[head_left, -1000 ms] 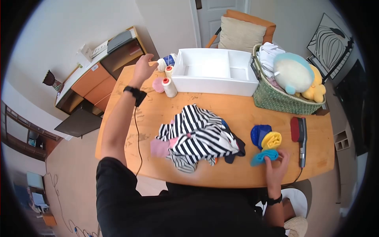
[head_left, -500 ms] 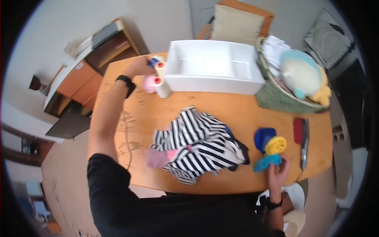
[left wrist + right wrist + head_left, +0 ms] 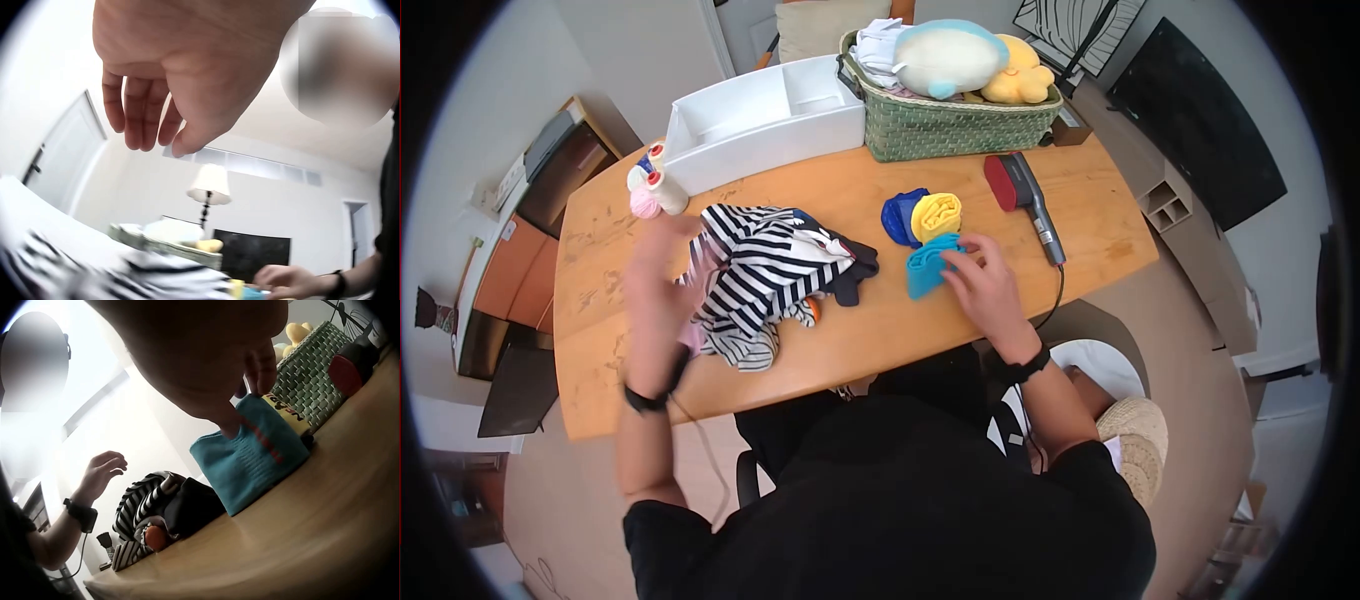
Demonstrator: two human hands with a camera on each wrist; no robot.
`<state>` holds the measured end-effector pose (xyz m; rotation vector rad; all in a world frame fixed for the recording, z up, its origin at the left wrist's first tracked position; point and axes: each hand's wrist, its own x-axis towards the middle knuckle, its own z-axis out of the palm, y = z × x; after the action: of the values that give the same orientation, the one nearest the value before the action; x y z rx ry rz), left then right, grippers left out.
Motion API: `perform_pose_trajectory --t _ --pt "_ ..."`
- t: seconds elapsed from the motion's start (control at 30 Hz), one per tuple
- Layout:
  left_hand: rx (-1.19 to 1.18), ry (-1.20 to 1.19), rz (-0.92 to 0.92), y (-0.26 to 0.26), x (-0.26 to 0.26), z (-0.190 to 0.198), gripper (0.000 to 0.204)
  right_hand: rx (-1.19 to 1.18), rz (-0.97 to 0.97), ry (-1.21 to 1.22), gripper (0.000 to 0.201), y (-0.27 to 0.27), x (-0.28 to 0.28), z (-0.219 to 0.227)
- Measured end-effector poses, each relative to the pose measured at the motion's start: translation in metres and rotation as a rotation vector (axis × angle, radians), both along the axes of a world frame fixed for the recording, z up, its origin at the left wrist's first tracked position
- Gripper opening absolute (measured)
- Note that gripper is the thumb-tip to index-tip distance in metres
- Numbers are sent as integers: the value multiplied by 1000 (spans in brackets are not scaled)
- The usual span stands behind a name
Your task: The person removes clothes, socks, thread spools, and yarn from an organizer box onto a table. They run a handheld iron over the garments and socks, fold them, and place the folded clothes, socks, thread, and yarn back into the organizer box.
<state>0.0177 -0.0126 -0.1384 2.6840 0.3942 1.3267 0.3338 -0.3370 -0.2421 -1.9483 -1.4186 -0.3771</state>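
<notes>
The right hand (image 3: 988,290) pinches a folded teal cloth (image 3: 930,270) on the table; in the right wrist view the thumb presses the teal cloth (image 3: 250,456) from the near side. Rolled yellow (image 3: 937,215) and blue (image 3: 898,218) cloths touch it from behind. Blurred in the head view, the left hand (image 3: 658,290) hangs at the left edge of the striped garment pile (image 3: 770,270). Seen from the left wrist, that hand (image 3: 181,81) has loosely bent fingers and nothing in them.
A white divided box (image 3: 765,140) and a green basket (image 3: 960,125) with plush toys stand along the back. Thread cones (image 3: 667,192) and a pink ball (image 3: 644,202) are at the back left. A red-headed corded appliance (image 3: 1030,205) lies on the right.
The left hand has come back from the thread cones toward the striped pile. The right hand still holds the teal cloth, now tilted up more. The head view has swung to the right.
</notes>
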Motion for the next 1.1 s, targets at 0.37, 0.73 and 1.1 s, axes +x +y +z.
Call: perform_pose_trajectory --t 0.37,0.73,1.1 --pt "-176 237 -415 -169 112 -82 50 94 135 -137 21 -17 11 -8" --pt "-368 112 -383 -144 111 -109 20 99 283 162 20 -4 -9 -6" --pt "-1106 -334 -623 -115 22 -112 17 -83 252 250 19 -7 0 -45"
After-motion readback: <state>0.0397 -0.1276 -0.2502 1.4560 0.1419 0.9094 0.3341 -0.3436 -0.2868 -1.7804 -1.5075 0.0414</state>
